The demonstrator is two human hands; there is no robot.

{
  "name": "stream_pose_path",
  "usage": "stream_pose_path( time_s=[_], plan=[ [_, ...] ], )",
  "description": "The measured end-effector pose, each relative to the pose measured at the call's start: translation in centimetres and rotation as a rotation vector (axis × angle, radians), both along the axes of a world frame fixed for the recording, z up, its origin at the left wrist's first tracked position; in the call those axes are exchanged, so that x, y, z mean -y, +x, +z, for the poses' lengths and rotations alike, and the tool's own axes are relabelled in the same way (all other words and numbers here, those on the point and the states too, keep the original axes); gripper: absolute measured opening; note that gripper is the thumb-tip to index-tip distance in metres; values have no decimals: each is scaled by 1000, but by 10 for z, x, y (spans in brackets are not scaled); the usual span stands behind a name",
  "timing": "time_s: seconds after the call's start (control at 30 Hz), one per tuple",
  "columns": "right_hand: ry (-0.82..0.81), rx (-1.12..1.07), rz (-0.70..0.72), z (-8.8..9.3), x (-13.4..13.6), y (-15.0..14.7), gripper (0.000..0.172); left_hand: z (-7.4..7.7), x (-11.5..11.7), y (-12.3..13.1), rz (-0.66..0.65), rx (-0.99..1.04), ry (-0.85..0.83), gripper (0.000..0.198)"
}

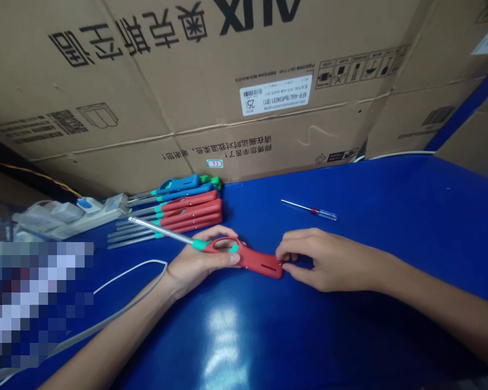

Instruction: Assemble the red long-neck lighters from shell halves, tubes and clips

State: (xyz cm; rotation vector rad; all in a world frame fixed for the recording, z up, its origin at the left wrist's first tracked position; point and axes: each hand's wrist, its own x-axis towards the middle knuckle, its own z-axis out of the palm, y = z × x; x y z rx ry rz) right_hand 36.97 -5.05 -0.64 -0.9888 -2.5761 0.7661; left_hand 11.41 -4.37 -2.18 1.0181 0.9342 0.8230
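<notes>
A red long-necked gas lighter (258, 261) with a green trigger and a silver tube is held in my left hand (197, 268). The fingers wrap the handle near the trigger loop, and the tube points up and to the left. At the butt end of the handle is my right hand (325, 260), thumb and forefinger pinched close together. Whatever tiny thing sits between those fingertips is too small to name. Beyond the right hand lies a small screwdriver (324, 214) with a clear and red handle.
Several red lighters (195, 214) and blue lighters (183, 184) lie stacked at the back left, beside a white power strip (93, 216) with plugs. A white cable (130, 300) loops near my left forearm. A large cardboard box (211, 103) stands along the back of the blue table (309, 336).
</notes>
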Motion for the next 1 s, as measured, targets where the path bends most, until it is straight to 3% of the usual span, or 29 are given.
stream_pose_path(
  time_s=[1.0],
  plan=[
    [115,36,66,-9,-1,-5,12,-2,-1,-1,0,-9,-12,37]
  ],
)
